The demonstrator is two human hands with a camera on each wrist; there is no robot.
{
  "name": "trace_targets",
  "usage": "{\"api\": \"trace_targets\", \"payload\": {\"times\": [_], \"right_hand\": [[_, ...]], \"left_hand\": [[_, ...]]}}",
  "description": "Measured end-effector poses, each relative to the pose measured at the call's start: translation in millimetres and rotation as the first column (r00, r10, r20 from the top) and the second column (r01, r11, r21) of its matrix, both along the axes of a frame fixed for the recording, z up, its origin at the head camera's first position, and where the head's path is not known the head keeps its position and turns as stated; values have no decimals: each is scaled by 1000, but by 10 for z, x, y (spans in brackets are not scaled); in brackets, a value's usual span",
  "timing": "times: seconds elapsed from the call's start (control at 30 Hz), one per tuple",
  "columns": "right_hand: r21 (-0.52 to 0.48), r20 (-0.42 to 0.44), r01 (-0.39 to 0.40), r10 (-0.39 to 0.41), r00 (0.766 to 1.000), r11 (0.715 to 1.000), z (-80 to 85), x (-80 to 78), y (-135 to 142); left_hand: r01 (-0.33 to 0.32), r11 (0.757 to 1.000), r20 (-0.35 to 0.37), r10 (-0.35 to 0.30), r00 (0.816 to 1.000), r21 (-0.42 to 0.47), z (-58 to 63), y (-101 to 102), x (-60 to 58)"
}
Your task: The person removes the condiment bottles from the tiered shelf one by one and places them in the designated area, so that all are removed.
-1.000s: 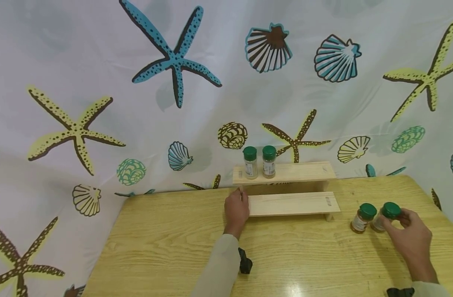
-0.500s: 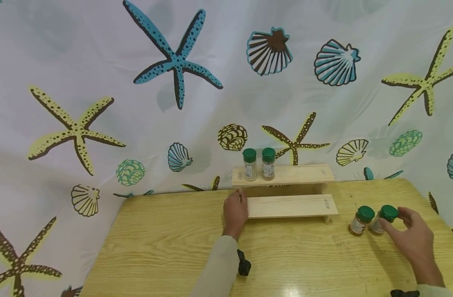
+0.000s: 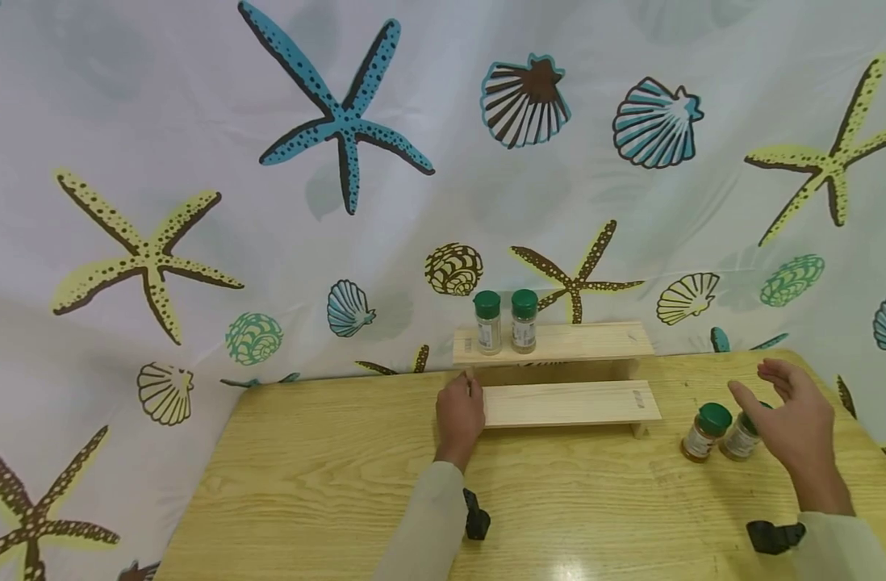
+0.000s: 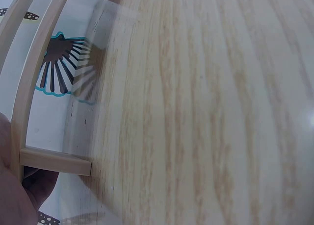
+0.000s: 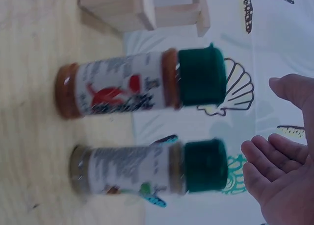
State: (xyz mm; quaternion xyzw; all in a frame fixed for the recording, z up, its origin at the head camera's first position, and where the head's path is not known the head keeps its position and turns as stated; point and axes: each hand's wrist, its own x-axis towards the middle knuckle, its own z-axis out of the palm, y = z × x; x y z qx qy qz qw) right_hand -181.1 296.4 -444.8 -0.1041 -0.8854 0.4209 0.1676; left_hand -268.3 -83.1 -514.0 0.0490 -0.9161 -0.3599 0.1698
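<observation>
A small two-step wooden rack [image 3: 570, 403] stands at the back of the table. My left hand [image 3: 460, 415] grips the left end of its lower step; in the left wrist view, thumb and fingers [image 4: 41, 186] lie on either side of the plank. Two green-capped spice jars [image 3: 489, 332] stand upright at the left of the upper step. Right of the rack, a jar of reddish-brown spice [image 5: 122, 85] and a jar of paler, greyish spice [image 5: 132, 168] stand side by side. My right hand [image 3: 799, 415], fingers spread and holding nothing, is just above and beside the greyish jar, partly covering its cap.
The wood-grain table [image 3: 327, 476] extends left and in front of the rack. Behind it hangs a white cloth [image 3: 428, 194] printed with starfish and shells. Black wrist-camera mounts [image 3: 773, 537] sit on both forearms.
My right hand has let go of the greyish jar's cap and risen slightly, its fingers spread. Both jars on the table stay in place, and my left hand keeps its grip on the rack.
</observation>
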Motion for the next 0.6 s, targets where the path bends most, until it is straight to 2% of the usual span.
{"api": "trace_targets", "payload": {"times": [0.27,0.4,0.6], "right_hand": [[-41,-68,-19,17,998,999,249,-178,-226],[-47,-105,-38,33,994,998,347,-289,-356],[-49,-177,-113,102,979,992,437,-435,-565]], "left_hand": [[-13,1000,50,12,999,7,-28,9,-27],[-14,1000,30,13,999,8,-22,12,-21],[-19,1000,14,19,1000,1,-21,12,-28]]}}
